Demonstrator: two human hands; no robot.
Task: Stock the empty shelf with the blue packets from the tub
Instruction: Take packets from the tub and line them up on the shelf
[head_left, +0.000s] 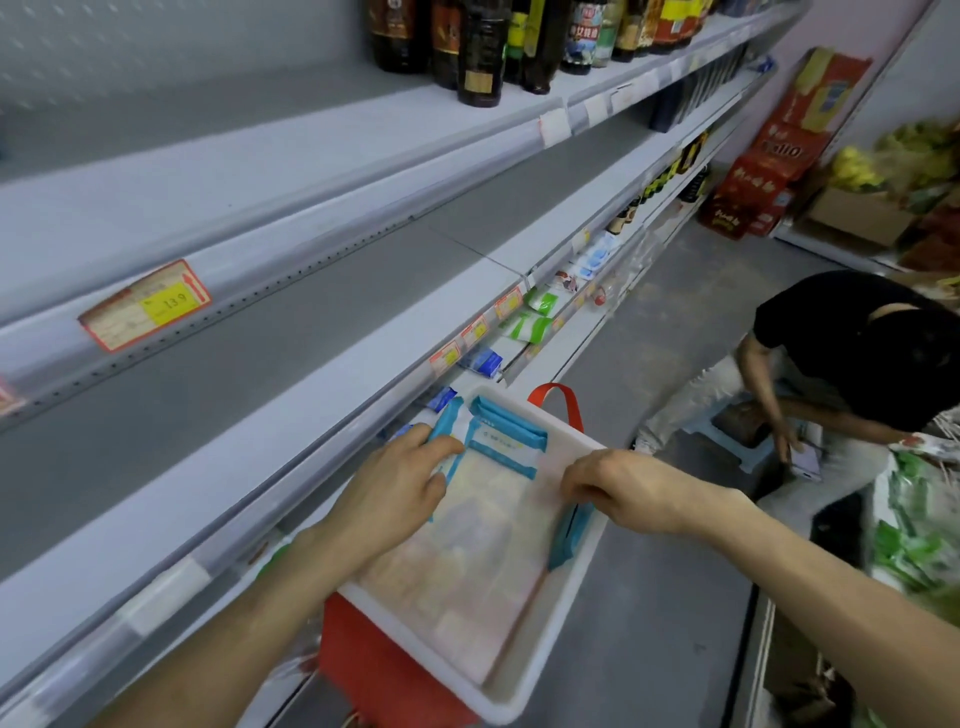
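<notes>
1. The tub (563, 618) rests on a red basket (384, 665) at 6 o'clock in view, close against the shelving. That likely keeps each packet's trip upward short.
2. The left hand (400, 478) reaches into the tub's 11 o'clock corner. Its thumb and curled fingers pinch the left packet (448, 423), which stands on edge by the wall there. An upright packet offers a rim to grab, which would explain the grip.
3. The right hand (618, 488) is at the tub's 3 o'clock wall, knuckles up. Its fingers hook down over the right packet (569, 535), which stands on edge along that wall. The fingertips are hidden, so I cannot tell how deep the hold goes.
4. More packets (511, 434) lie flat at the tub's 12 o'clock end. Most of the tub floor is bare, so the stock looks nearly used up.
5. The shelf (234, 441) runs past at 10 o'clock from the tub and holds nothing in the stretch shown. A price tag (148, 306) hangs on the rail above it.
6. Taking one packet in each hand probably halves the trips. The lift toward 10 o'clock must clear the shelf's front lip.
7. Bottles (480, 57) stand at 12 o'clock on the top level. Another person (852, 353) crouches at 3 o'clock, well apart.
</notes>
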